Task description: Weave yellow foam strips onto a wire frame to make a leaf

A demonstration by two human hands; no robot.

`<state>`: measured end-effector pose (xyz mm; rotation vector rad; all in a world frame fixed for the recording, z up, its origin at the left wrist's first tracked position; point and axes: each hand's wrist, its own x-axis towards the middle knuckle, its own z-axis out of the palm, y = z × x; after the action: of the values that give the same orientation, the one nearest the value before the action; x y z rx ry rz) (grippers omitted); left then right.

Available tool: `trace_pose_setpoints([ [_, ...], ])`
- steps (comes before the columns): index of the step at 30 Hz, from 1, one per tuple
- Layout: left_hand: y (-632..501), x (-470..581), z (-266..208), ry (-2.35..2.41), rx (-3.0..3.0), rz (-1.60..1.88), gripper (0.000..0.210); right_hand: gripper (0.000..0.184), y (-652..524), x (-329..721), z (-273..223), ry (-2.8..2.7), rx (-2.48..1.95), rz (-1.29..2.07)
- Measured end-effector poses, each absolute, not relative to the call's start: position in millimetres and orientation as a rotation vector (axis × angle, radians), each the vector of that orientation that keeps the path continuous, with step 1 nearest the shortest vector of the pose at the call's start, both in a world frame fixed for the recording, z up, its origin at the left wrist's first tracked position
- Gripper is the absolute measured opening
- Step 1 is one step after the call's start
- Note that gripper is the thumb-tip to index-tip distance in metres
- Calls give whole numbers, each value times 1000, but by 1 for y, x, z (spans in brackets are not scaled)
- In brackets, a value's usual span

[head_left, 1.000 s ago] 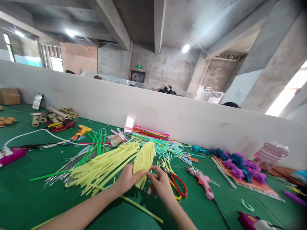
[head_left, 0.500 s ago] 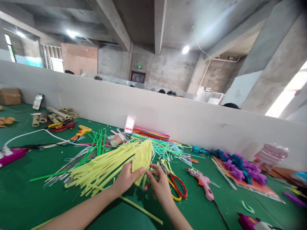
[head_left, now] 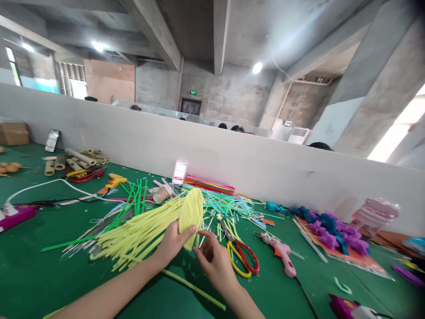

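My left hand (head_left: pixel 173 244) is closed round the lower part of a pale-yellow leaf-shaped piece (head_left: pixel 192 212), made of pipe cleaners laid side by side. The piece stands tilted above the table, its rounded tip up. At its lower right edge, my right hand (head_left: pixel 215 259) has thumb and forefinger curled round the end of a short yellow pipe cleaner (head_left: pixel 198 240); the exact contact is hard to see. A heap of loose yellow pipe cleaners (head_left: pixel 139 230) lies left of and behind my left hand. Scissors (head_left: pixel 242 257) with red and yellow handles rest just right of my right hand.
On the green table (head_left: pixel 159 297) a pink glue gun (head_left: pixel 282 254) lies at right, its cord running forward. Purple and teal fuzzy pieces (head_left: pixel 332 232) sit beyond it. A yellow glue gun (head_left: pixel 116 180) and bamboo pieces (head_left: pixel 83 157) are at left. A low white partition (head_left: pixel 265 164) closes the back.
Both hands and the yellow leaf-shaped piece have shifted slightly left. My right hand has also come a little lower, uncovering more of the scissors.
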<state>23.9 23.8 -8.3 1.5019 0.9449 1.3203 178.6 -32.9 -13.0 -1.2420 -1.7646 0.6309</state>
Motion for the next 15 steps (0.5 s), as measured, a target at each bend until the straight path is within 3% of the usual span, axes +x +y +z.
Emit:
trace_pose_setpoints([
  [7,22,26,-8,928,1471,1299,42,8,-32,181,-14,-1870,-1223,482],
  [15,22,30,-9,823,1165,1203,50,10,-39,178,-17,-2038,-1118,267],
])
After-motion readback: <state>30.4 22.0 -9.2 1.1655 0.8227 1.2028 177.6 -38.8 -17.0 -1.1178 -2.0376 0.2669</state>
